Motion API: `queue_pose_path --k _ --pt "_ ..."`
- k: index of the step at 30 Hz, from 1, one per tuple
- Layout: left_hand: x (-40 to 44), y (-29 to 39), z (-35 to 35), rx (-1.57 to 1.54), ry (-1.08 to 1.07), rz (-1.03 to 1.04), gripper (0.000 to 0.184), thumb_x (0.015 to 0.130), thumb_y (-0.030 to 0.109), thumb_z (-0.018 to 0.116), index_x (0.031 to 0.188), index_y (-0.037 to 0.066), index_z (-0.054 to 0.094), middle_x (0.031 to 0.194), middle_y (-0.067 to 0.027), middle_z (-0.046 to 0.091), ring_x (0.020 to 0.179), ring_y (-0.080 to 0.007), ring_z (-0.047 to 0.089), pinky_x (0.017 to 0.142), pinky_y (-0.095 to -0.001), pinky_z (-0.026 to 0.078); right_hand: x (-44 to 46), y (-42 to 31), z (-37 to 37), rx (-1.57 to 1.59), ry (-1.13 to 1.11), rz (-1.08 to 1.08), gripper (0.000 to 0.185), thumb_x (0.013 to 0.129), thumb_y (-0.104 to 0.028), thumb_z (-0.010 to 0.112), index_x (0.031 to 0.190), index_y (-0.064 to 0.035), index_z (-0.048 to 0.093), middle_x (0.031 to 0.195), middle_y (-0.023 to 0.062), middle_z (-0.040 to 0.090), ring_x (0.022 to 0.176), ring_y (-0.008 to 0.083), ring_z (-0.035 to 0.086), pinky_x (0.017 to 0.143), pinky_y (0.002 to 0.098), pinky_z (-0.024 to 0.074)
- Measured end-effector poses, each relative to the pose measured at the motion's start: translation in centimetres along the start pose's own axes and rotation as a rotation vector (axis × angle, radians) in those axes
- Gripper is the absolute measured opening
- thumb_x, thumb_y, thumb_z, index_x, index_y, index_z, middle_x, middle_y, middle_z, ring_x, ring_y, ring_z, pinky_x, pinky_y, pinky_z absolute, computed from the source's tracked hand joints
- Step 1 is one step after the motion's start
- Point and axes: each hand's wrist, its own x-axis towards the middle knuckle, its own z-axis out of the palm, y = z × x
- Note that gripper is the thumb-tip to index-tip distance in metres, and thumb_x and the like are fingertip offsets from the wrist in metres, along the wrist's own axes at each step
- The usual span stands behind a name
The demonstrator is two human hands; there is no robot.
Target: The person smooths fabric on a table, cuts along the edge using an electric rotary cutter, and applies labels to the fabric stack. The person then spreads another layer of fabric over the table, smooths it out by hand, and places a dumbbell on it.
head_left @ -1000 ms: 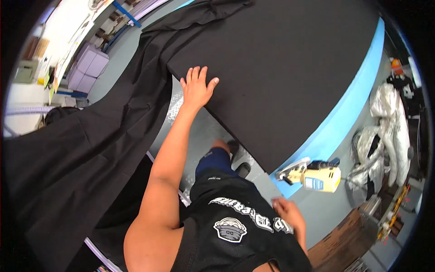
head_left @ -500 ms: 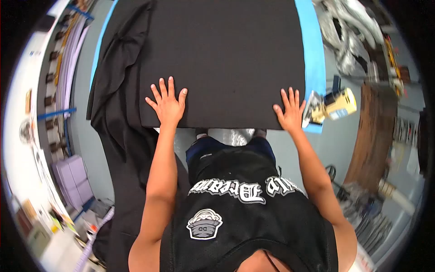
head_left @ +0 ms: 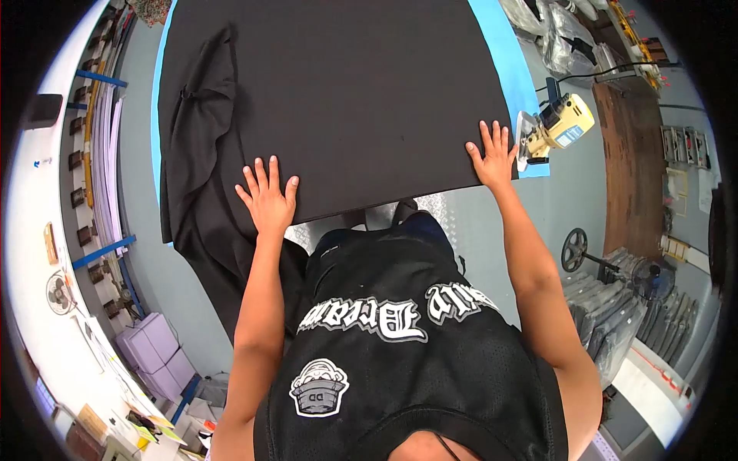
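Black fabric [head_left: 361, 100] covers a board on the table, flat over most of it and bunched in folds [head_left: 204, 131] along the left side, where it hangs over the near edge. My left hand [head_left: 267, 201] lies palm down on the fabric near its left front, fingers spread. Near the right front corner my right hand [head_left: 493, 157] rests flat, fingers apart. Just right of it, a cream power tool with a clear base [head_left: 565, 123] sits on the light blue surface [head_left: 526, 84] that shows along the fabric's right edge.
Purple boxes [head_left: 157, 349] stand on the floor at the left, below racks of long strips [head_left: 108, 161]. A brown wooden plank [head_left: 626, 161] is at the right, with wrapped items [head_left: 607, 315] nearer me. A white worktop [head_left: 54, 284] runs along the far left.
Since the earliest frame my right hand has come up from beside my body onto the fabric. My left hand has stayed on the fabric. The view has turned towards the table's front.
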Motion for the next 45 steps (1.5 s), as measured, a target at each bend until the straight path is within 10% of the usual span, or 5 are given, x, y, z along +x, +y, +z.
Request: queue_pose_path --k 14,27,35,45 --pt "-0.3 -0.2 -0.1 -0.029 -0.010 0.007 0.069 0.101 0.061 0.041 0.157 0.021 0.036 0.164 -0.0134 0.028 0.153 -0.0382 0.016 0.119 -0.0661 0.007 0.1 0.0 -0.2 -0.006 -0.027 0.013 0.072 0.095 -0.068 0.046 0.157 -0.0316 0.035 0.166 0.0105 0.024 0.155 0.0344 0.015 0.116 0.0711 0.0076" --pt "-0.7 1.4 -1.3 -0.086 -0.037 0.077 0.071 0.101 0.055 0.047 0.155 0.009 0.037 0.161 -0.0164 0.032 0.152 -0.0388 0.020 0.118 -0.0666 0.008 -1.1 -2.4 0.3 0.027 -0.027 0.074 0.078 0.099 -0.062 0.046 0.158 -0.0130 0.032 0.165 0.0151 0.025 0.154 0.0372 0.016 0.117 0.0694 0.0081" --pt "0.6 2.5 -8.6 -0.289 0.259 0.130 0.076 0.099 0.053 0.052 0.153 0.001 0.037 0.159 -0.0219 0.033 0.152 -0.0401 0.021 0.118 -0.0664 0.009 -1.1 -1.3 0.6 0.022 -0.077 0.040 0.081 0.098 -0.063 0.046 0.159 -0.0125 0.029 0.166 0.0127 0.024 0.154 0.0343 0.015 0.117 0.0693 0.0083" --pt "-1.1 2.0 -0.4 -0.077 -0.009 0.131 0.074 0.099 0.055 0.048 0.153 0.005 0.040 0.159 -0.0125 0.037 0.152 -0.0359 0.023 0.118 -0.0660 0.012 -0.7 -2.3 -1.7 0.074 -0.147 0.082 0.080 0.098 -0.061 0.048 0.158 -0.0114 0.030 0.166 0.0132 0.025 0.154 0.0343 0.016 0.117 0.0686 0.0095"
